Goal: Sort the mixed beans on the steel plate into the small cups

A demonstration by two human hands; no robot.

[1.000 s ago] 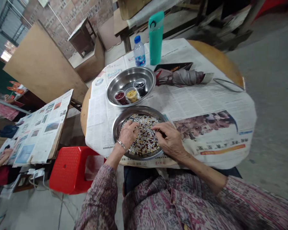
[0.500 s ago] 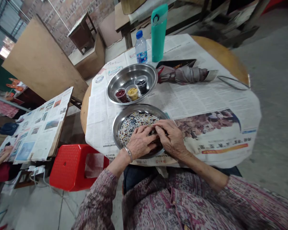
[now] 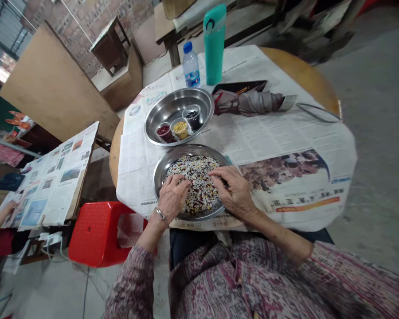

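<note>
A steel bowl [image 3: 158, 170] holds a spread of mixed beans and grains [image 3: 196, 181], white, yellow, dark red and black. Over its left side rests my left hand [image 3: 174, 195], a bracelet at the wrist, its fingers bent loosely and touching the grains. My right hand [image 3: 234, 190] reaches over the right rim, thumb and fingers apart, with the fingertips at the grains. Nothing held shows in either hand. Just behind, a second steel bowl [image 3: 153, 113] contains a cup of red beans [image 3: 165, 132], a cup of yellow beans [image 3: 180, 129] and a cup of black beans [image 3: 192, 117].
Newspaper [image 3: 286, 137] covers the round table. A water bottle [image 3: 190, 66], a teal bottle [image 3: 214, 46] and a folded umbrella [image 3: 249, 103] stand or lie behind the bowls. To the left are a red stool [image 3: 96, 232] and another newspaper-covered table [image 3: 58, 177], with a person's arm beside it.
My hands have moved apart from the bowl's right front, the left one going left. The grains now lie more evenly across the bowl. The view has shifted slightly.
</note>
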